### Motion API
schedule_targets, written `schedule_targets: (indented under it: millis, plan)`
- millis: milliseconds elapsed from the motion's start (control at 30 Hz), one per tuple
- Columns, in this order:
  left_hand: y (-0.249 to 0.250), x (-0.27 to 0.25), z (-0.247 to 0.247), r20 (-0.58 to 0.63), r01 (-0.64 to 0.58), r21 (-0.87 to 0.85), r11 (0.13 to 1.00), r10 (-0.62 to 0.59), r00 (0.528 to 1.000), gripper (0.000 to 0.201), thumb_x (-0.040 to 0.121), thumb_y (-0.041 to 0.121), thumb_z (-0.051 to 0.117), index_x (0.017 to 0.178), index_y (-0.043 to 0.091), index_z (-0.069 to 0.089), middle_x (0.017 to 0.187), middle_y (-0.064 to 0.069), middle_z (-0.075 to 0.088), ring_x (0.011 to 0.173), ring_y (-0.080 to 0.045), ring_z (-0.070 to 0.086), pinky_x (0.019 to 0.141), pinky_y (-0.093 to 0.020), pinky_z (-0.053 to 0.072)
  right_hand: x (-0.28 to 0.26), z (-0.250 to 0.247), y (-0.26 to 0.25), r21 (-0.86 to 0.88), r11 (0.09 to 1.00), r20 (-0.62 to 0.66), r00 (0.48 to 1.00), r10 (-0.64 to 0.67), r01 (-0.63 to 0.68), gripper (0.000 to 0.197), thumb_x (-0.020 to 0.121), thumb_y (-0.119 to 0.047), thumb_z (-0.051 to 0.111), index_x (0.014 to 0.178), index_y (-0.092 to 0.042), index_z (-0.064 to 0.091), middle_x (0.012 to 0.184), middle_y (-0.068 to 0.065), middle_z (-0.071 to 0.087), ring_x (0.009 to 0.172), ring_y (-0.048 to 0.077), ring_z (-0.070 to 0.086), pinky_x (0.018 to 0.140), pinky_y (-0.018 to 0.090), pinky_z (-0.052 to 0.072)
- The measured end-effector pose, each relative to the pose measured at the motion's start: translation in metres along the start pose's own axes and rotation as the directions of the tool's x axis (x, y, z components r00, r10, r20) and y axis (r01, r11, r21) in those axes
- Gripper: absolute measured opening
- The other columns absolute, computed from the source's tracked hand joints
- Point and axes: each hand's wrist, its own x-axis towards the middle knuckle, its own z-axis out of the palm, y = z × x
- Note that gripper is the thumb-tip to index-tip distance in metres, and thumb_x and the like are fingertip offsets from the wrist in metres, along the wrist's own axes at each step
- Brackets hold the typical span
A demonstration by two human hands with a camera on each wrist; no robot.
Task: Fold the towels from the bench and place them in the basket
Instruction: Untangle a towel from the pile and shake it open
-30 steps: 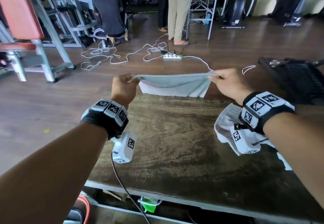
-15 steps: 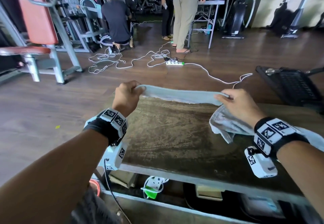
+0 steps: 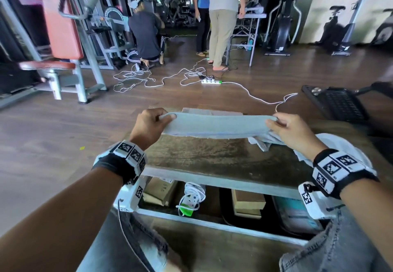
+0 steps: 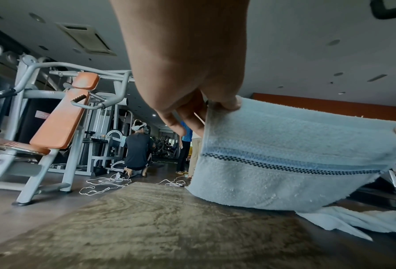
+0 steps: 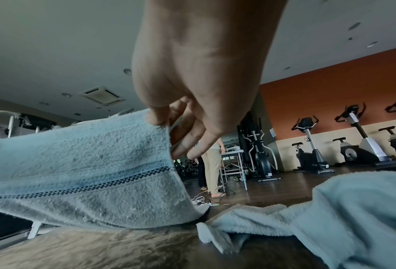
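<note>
Bench (image 3: 212, 159) surface runs forward from the person, its near edge a pale strip and its far edge just beyond the held towel; the worn top between the 2 forearms lies bare. Wooden floor (image 3: 53, 135) lies open to the left of the bench, with white cables (image 3: 148, 78) and a power strip (image 3: 211, 82) farther out.

Left hand (image 3: 148, 127) is clenched, thumb and fingers pinching the left top corner of the light blue towel (image 3: 214, 126). In the left wrist view the thumb (image 4: 224, 102) presses the upper edge from the front while the fingers curl behind. Right hand (image 3: 291, 131) pinches the opposite top corner (thumb on the near face, fingers partly extended behind, as the right wrist view shows).

Towel hangs stretched between both hands above the far part of the bench, folded double, its lower fold touching or almost touching the bench top. A woven band crosses it lengthwise: pale blue stripe over a dark checked line (image 4: 284, 163). Terry pile is visible on both faces.

A second, crumpled light towel (image 3: 340, 144) lies on the bench under and beside the right wrist, close to the held towel's right end.

Background: an orange-padded gym machine (image 3: 59, 27) at left, 3 people (image 3: 223, 16) beyond the cables, exercise bikes (image 5: 353, 142) along the right wall.
</note>
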Motion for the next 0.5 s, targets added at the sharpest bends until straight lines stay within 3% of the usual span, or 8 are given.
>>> schedule_targets:
  millis: [133, 167, 233, 267, 300, 367, 500]
  plan:
    - [-0.006, -0.028, -0.006, 0.116, 0.016, 0.035, 0.999, -0.019, 0.993, 0.053, 0.096, 0.041, 0.057, 0.062, 0.004, 0.041, 0.053, 0.007, 0.029, 0.047, -0.009, 0.027, 0.049, -0.028, 0.027, -0.020, -0.001, -0.002, -0.017, 0.997, 0.130, 0.989, 0.071, -0.069, 0.033, 0.102, -0.035, 0.053, 0.101, -0.005, 0.066, 0.099, 0.019, 0.067, 0.094, 0.032, 0.062, 0.079, 0.038, 0.044]
    - [-0.006, -0.034, -0.007, 0.135, 0.004, 0.038, 0.999, -0.009, 0.991, 0.054, 0.096, 0.043, 0.055, 0.061, 0.007, 0.038, 0.054, 0.007, 0.028, 0.048, -0.010, 0.027, 0.050, -0.029, 0.026, -0.026, -0.002, -0.006, -0.019, 0.996, 0.165, 0.982, 0.087, -0.085, 0.040, 0.100, -0.043, 0.054, 0.104, -0.005, 0.067, 0.104, 0.020, 0.068, 0.099, 0.030, 0.064, 0.086, 0.042, 0.047]
    - [-0.009, -0.043, -0.010, 0.159, 0.000, 0.028, 1.000, -0.004, 0.987, 0.054, 0.094, 0.051, 0.053, 0.061, 0.010, 0.038, 0.053, 0.009, 0.030, 0.049, -0.011, 0.030, 0.051, -0.030, 0.028, -0.035, -0.003, -0.008, -0.014, 0.993, 0.230, 0.966, 0.115, -0.115, 0.065, 0.088, -0.065, 0.053, 0.102, -0.003, 0.065, 0.105, 0.026, 0.065, 0.098, 0.030, 0.066, 0.087, 0.044, 0.054]
    - [-0.010, -0.046, -0.013, 0.168, 0.001, 0.033, 0.999, -0.006, 0.986, 0.056, 0.091, 0.058, 0.050, 0.062, 0.011, 0.039, 0.053, 0.010, 0.031, 0.049, -0.011, 0.032, 0.052, -0.030, 0.030, -0.037, -0.003, -0.007, 0.015, 0.990, 0.259, 0.957, 0.129, -0.138, 0.067, 0.088, -0.063, 0.054, 0.103, 0.002, 0.063, 0.108, 0.030, 0.062, 0.100, 0.033, 0.067, 0.086, 0.046, 0.058]
    - [-0.011, -0.048, -0.015, 0.177, -0.007, 0.044, 0.999, -0.001, 0.984, 0.060, 0.088, 0.066, 0.047, 0.064, 0.012, 0.041, 0.054, 0.009, 0.033, 0.050, -0.012, 0.034, 0.052, -0.032, 0.032, -0.039, -0.004, -0.009, 0.064, 0.983, 0.288, 0.946, 0.149, -0.174, 0.059, 0.093, -0.051, 0.056, 0.106, 0.006, 0.062, 0.111, 0.033, 0.061, 0.102, 0.033, 0.067, 0.084, 0.044, 0.060]
    - [-0.011, -0.049, -0.021, 0.210, -0.022, 0.071, 0.997, 0.007, 0.978, 0.069, 0.083, 0.080, 0.041, 0.065, 0.014, 0.041, 0.056, 0.007, 0.033, 0.052, -0.014, 0.037, 0.051, -0.038, 0.038, -0.044, -0.008, -0.012, 0.148, 0.954, 0.368, 0.910, 0.193, -0.262, 0.036, 0.100, -0.027, 0.055, 0.117, 0.003, 0.064, 0.116, 0.026, 0.066, 0.105, 0.030, 0.069, 0.080, 0.039, 0.062]
    - [-0.007, -0.050, -0.031, 0.337, -0.066, 0.074, 0.995, 0.037, 0.941, 0.069, 0.087, 0.073, 0.044, 0.067, 0.007, 0.038, 0.057, 0.003, 0.031, 0.052, -0.015, 0.034, 0.052, -0.035, 0.034, -0.051, -0.018, -0.023, 0.168, 0.893, 0.580, 0.775, 0.252, -0.417, 0.029, 0.100, -0.021, 0.056, 0.120, -0.003, 0.067, 0.117, 0.016, 0.072, 0.107, 0.038, 0.068, 0.066, 0.030, 0.061]
